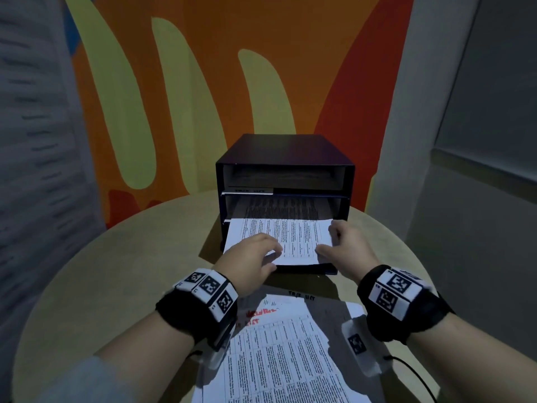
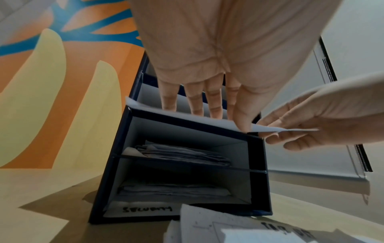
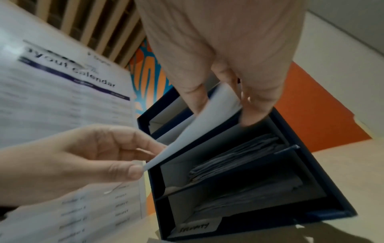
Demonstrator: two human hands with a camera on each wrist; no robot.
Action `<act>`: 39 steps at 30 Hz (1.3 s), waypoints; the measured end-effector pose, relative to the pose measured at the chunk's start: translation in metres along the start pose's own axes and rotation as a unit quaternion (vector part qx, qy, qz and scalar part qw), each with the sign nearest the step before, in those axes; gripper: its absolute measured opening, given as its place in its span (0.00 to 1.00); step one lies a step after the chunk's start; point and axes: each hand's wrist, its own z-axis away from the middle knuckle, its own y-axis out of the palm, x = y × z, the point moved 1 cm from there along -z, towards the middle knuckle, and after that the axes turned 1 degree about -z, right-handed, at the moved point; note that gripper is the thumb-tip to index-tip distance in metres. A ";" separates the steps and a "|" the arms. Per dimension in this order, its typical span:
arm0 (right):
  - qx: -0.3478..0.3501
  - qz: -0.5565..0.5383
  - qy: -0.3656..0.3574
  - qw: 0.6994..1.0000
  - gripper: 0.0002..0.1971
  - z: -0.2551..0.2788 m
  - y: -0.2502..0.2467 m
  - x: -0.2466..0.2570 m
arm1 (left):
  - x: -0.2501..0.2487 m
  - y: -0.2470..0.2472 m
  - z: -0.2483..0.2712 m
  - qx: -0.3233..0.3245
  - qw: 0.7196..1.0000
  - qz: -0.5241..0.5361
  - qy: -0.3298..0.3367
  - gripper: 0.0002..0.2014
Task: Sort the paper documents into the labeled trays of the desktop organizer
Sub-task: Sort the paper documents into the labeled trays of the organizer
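Note:
A dark navy organizer [image 1: 284, 149] with stacked trays stands on the round table. A white printed sheet [image 1: 290, 237] lies halfway into its second tray from the top. My left hand [image 1: 273, 257] pinches the sheet's near left part, fingers on top and thumb underneath. My right hand [image 1: 327, 242] pinches its right edge. In the left wrist view the sheet [image 2: 187, 115] rests over a tray's front lip. The right wrist view shows the sheet [image 3: 207, 118] bent between both hands. Folded papers [image 2: 182, 154] lie in the two lower trays, and the bottom one bears a handwritten label [image 2: 147, 209].
A loose pile of printed papers [image 1: 279, 353] lies on the beige table [image 1: 116, 271] between my forearms, in front of the organizer. A sheet headed "Calendar" [image 3: 62, 98] fills the left of the right wrist view. An orange and yellow painted wall rises behind the organizer.

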 end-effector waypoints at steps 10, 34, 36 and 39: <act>0.002 0.182 -0.165 0.969 0.08 -0.006 0.013 0.027 | -0.010 -0.016 -0.038 -0.080 0.992 -0.094 -0.023 0.05; 0.043 0.262 -0.061 0.962 0.09 -0.087 0.030 0.034 | 0.015 -0.001 -0.108 0.001 0.985 -0.072 -0.156 0.09; 0.081 0.276 -0.041 0.957 0.11 -0.092 0.031 0.036 | 0.017 0.000 -0.115 0.025 0.983 -0.072 -0.169 0.11; 0.129 0.302 -0.037 0.944 0.13 -0.098 0.032 0.040 | 0.021 0.001 -0.121 0.058 0.979 -0.090 -0.174 0.15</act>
